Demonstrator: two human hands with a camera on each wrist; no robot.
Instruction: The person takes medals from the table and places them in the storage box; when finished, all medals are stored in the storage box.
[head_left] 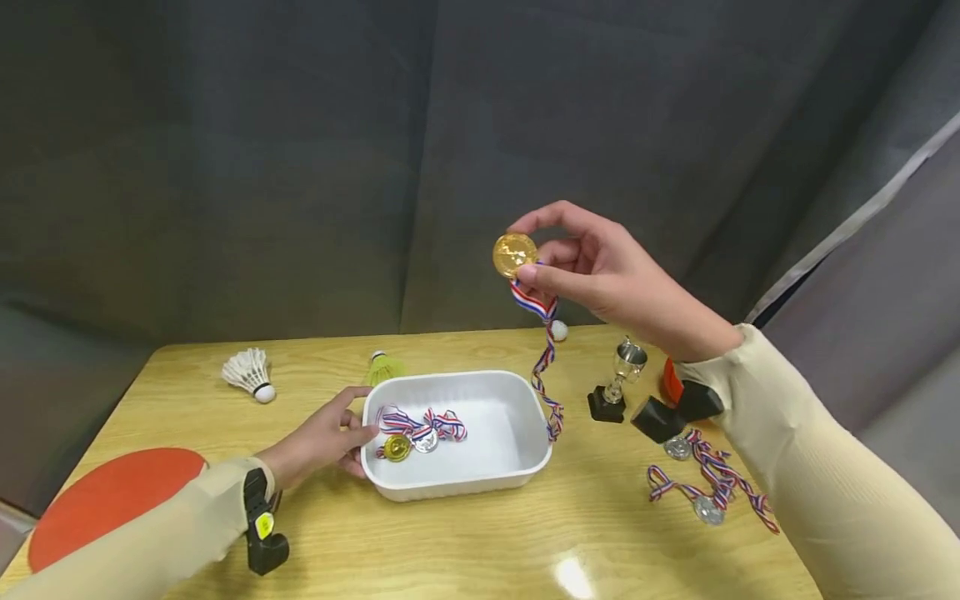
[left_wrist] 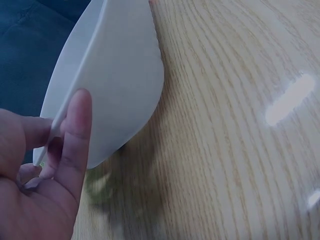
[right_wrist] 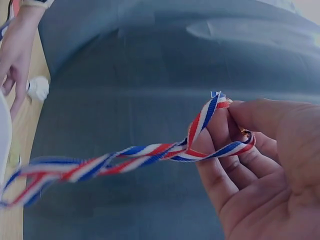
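Note:
Between thumb and fingers my right hand (head_left: 592, 258) pinches a gold medal (head_left: 514, 254), raised above the table. Its red, white and blue ribbon (right_wrist: 145, 152) hangs down twisted, the lower end near the right rim of a white plastic tub (head_left: 480, 487). My left hand (head_left: 330, 433) grips the tub's left wall, thumb on the inner side in the head view. Inside the tub, on its left half, lie another gold medal (head_left: 397, 447) and a silver medal (head_left: 425, 439) with bunched striped ribbons. In the right wrist view the held medal is mostly hidden by fingers.
Right of the tub stand a small trophy cup (head_left: 628, 360) and two silver medals (head_left: 708, 510) with tangled ribbons. A white shuttlecock (head_left: 251, 373), a yellow shuttlecock (head_left: 382, 367) and a white ball (head_left: 558, 331) lie toward the back. A red paddle (head_left: 112, 500) lies at left. Dark curtain behind.

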